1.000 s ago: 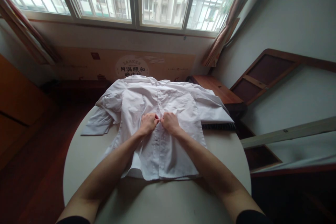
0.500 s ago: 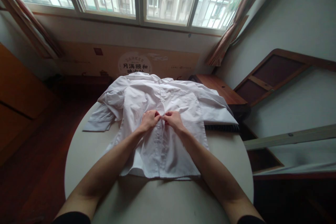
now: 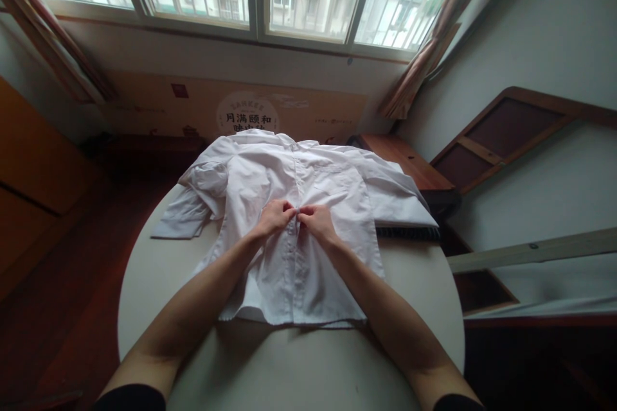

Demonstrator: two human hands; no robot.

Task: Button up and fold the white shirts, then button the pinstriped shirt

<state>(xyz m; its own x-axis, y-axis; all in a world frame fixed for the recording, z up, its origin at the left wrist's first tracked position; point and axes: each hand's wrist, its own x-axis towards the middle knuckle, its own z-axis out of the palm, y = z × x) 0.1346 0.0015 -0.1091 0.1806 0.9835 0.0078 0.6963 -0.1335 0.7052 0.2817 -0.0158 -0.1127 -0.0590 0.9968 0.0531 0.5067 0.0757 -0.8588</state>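
A white button-up shirt lies front side up on a round pale table, its collar toward the window and its hem toward me. At the middle of the front strip, my left hand pinches the cloth from the left. My right hand pinches it from the right, with the fingertips of both hands almost touching. Any button between them is too small to make out. The left sleeve in view is bunched, its cuff lying on the table.
Something dark and ribbed lies under the right part of the white cloth. Behind the table are a wooden desk, a printed board and barred windows. An orange cabinet stands at the left.
Both hands hold nearly the same place and pinch on the shirt front. The view has shifted very slightly.
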